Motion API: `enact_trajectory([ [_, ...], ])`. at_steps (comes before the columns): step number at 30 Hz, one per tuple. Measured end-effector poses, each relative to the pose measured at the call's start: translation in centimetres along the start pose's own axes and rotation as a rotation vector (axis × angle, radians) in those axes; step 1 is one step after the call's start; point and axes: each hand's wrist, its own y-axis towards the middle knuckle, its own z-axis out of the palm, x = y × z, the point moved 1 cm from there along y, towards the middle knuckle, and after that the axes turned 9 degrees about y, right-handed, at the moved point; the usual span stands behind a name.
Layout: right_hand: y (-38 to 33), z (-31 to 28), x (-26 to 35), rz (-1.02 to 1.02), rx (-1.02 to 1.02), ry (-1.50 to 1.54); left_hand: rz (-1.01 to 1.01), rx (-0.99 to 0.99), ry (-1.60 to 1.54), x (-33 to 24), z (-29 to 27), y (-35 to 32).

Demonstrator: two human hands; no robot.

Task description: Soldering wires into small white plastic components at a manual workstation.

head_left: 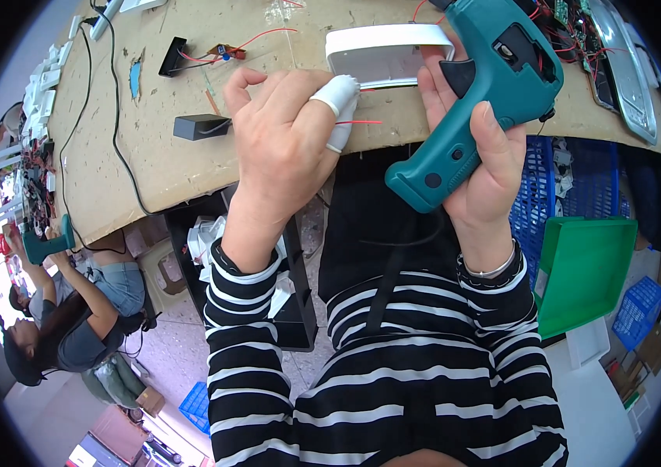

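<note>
My right hand (494, 156) is wrapped round the handle of a teal pistol-shaped power tool (443, 159) with a black trigger, its head tilted up to the right. A dark opening shows in the tool's side. The fingertips of that hand also reach to a white rounded plastic frame (385, 35) on the bench. Close by on the left, my left hand (287, 128) is closed in a pinch, with white finger covers on its fingers. Thin red wire (360, 122) sticks out from between those fingers; their tips are at the frame's lower left corner.
On the worn bench (167, 171) lie a black block (200, 127), a small circuit board (227, 52) with red wires and a black cable (115, 101). Circuit boards and a clear tray (626, 70) are at right. Below stand a green bin (591, 272) and blue crates. Other people work at left.
</note>
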Motion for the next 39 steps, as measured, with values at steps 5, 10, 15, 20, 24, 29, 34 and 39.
enact_trajectory([
  [5,0.0,-0.1,-0.1,-0.01,-0.005,0.004,0.006,0.007,0.002,0.5,0.1,-0.6],
  [10,0.0,-0.1,0.0,-0.008,-0.007,0.024,-0.022,-0.004,-0.098,0.4,-0.4,-0.2],
  [15,-0.2,0.0,-0.2,0.011,-0.025,0.029,-0.102,-0.075,-0.179,-2.0,0.1,0.3],
  [20,-0.2,-0.1,0.3,0.019,-0.001,0.042,-0.07,-0.139,-0.044,-1.8,1.2,2.2],
  [24,-1.0,-0.4,1.9,0.01,0.047,-0.033,-0.089,-0.071,-0.102,-1.6,2.5,2.7],
  [29,-3.3,-1.3,4.5,-0.126,0.05,-0.265,-0.1,-0.046,-0.012,-2.3,2.5,3.5],
  [34,-6.9,-1.6,6.9,-0.16,-0.029,-0.421,-0.113,-0.069,0.048,-2.6,3.0,3.8],
  [39,-10.1,-1.3,8.3,-0.081,-0.1,-0.664,-0.108,-0.055,0.139,-3.2,3.1,4.0],
])
